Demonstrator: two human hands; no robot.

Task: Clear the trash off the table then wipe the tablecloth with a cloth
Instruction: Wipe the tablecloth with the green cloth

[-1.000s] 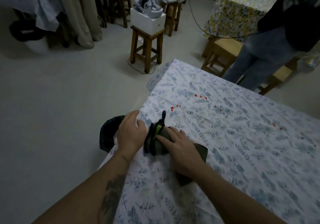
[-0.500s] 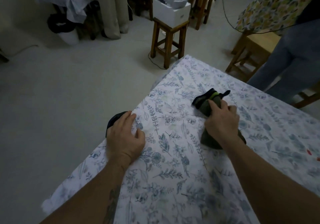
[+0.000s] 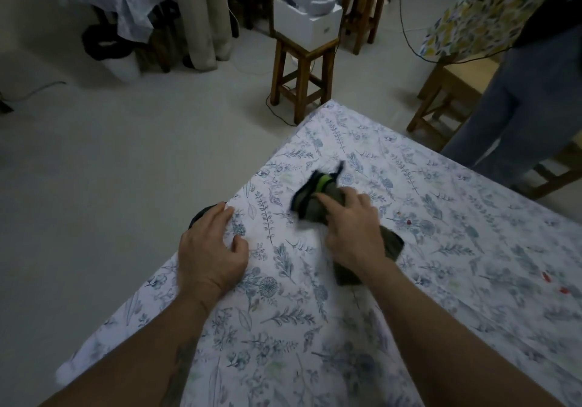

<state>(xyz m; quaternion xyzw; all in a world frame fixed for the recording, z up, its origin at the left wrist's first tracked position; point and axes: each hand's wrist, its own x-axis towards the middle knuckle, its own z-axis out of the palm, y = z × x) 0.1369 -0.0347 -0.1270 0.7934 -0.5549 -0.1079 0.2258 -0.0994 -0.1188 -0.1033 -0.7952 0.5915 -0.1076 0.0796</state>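
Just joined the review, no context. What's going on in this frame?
A person is wiping the floral tablecloth. The right hand presses a dark green cloth flat onto it near the far corner. The left hand rests open at the table's edge, fingertips over a dark object. A few small red bits lie on the tablecloth to the right, so clearing looks unfinished.

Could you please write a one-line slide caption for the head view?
Right hand presses a dark olive cloth onto the blue-floral tablecloth; left hand rests at its edge.

Dim, flat indoor light; wide-angle bending at edges; motion blur on the wiping hand (image 3: 352,233).
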